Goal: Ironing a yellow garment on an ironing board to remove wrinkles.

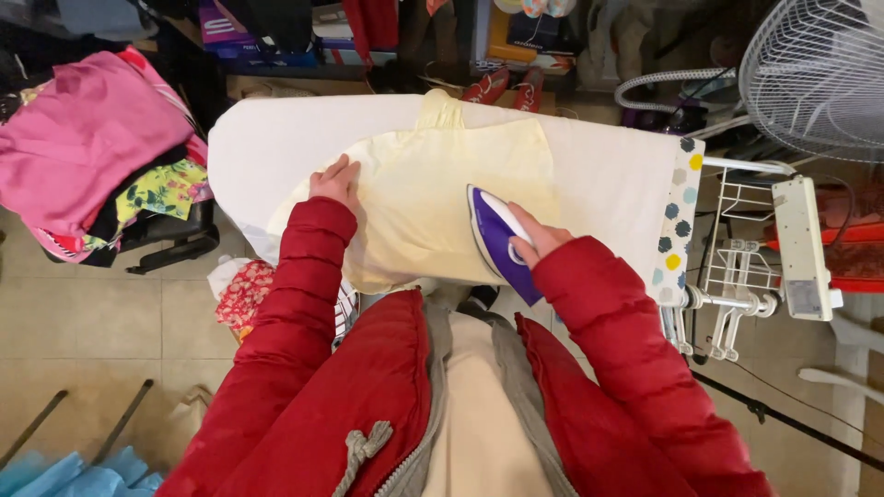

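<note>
Red padded sleeves frame the bottom of your view, and from them your two hands reach onto the ironing board [276,138]. Your right hand [537,241] is wrapped around the handle of the purple and white iron [494,237], which sits soleplate-down on the near right part of the pale yellow garment [433,198]. Your left hand [336,181] lies flat with fingers spread on the garment's left edge, holding nothing, just pressing the cloth against the white board cover. The garment is spread across the middle of the board, its narrow end reaching the far edge. To your left, a chair carries a heap of pink and patterned clothes [92,147]. On your right, past the board's metal rack, stands a white fan [815,74]. Beyond the board, a pair of red shoes [506,87] rests on the floor.
</note>
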